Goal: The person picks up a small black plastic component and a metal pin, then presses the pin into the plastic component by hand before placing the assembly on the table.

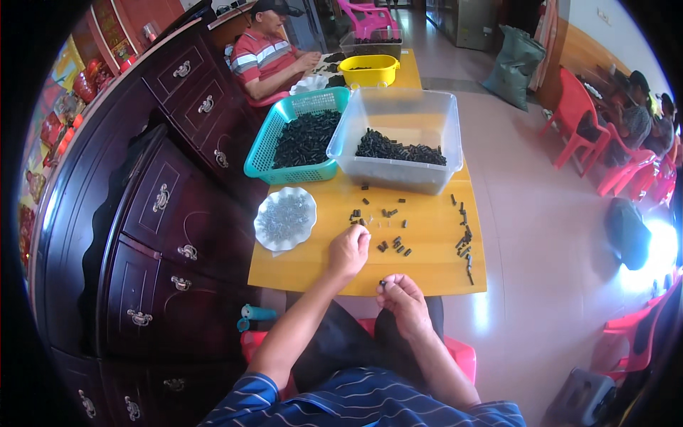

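Note:
My left hand is closed, fingertips pinched together just above the near part of the yellow wooden table. Whatever sits between those fingers is too small to make out. At the table's near edge my right hand pinches a small black tube piece between thumb and forefinger. Loose black pieces lie scattered beyond my hands, with a few tiny clear bits among them. A line of black pieces runs along the right edge. Left of my left hand stands a white scalloped plate heaped with small clear parts.
A teal basket and a clear plastic bin, both holding many black pieces, stand across the table. Farther back are a yellow tub and a seated person at work. Dark cabinets line the left; red chairs stand right.

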The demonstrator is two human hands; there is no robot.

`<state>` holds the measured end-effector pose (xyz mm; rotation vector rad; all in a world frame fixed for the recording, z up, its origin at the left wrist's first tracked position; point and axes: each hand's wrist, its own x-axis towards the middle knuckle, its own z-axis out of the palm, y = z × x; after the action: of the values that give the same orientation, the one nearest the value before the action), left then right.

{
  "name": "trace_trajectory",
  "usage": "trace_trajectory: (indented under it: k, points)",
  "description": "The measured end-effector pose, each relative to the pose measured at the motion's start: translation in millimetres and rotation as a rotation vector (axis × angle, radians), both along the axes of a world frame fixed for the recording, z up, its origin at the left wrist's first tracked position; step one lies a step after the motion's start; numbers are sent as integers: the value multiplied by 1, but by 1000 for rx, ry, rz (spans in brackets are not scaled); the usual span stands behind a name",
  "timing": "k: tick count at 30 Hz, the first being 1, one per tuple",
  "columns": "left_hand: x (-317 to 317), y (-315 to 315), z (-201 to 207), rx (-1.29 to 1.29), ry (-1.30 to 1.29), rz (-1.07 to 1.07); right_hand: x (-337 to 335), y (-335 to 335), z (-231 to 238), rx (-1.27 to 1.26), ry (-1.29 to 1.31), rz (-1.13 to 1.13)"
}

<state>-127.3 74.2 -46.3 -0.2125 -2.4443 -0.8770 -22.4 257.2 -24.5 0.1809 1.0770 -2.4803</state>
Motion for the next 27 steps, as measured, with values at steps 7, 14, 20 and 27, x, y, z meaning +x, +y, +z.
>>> trace_trajectory:
  k: [7, 14, 20, 27]
  points:
    - [43, -10, 21, 351, -244, -113, 2, -1, 3, 22, 8, -15]
    - [75, -7, 36, 531, -331, -214, 6, -1, -1, 3, 14, 5]
    - [83, -5, 44, 606, -403, -237, 2, -1, 1, 1, 26, -18]
    - [89, -6, 45, 692, -467, -305, 2, -2, 2, 21, 32, -4]
